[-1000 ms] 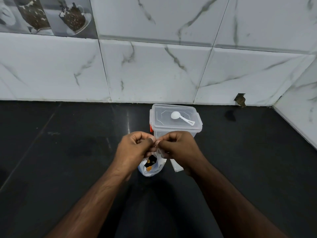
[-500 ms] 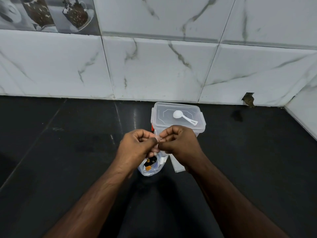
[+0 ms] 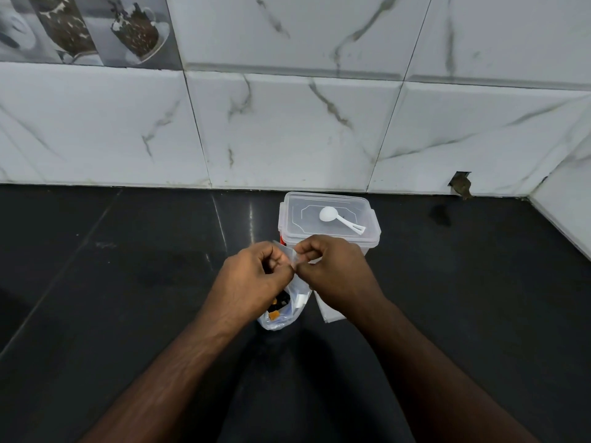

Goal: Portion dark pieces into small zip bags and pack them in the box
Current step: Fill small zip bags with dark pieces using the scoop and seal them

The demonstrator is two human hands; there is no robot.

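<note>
My left hand (image 3: 256, 279) and my right hand (image 3: 339, 276) meet in front of the box, both pinching the top edge of a small clear zip bag (image 3: 295, 259). Below my hands lies a larger clear plastic bag (image 3: 281, 316) holding dark pieces and an orange piece. A clear plastic box (image 3: 329, 219) with its lid on stands just behind my hands, and a white scoop (image 3: 339, 219) lies on the lid. What the small bag contains is hidden by my fingers.
A flat stack of clear zip bags (image 3: 329, 314) lies on the black countertop (image 3: 128, 282) under my right wrist. The marble-tiled wall (image 3: 287, 129) runs behind the box and turns the corner at the far right.
My hands stay together at the small bag's top edge; my fingers have shifted slightly along it. The view has tilted a little; the box and scoop have not moved.
</note>
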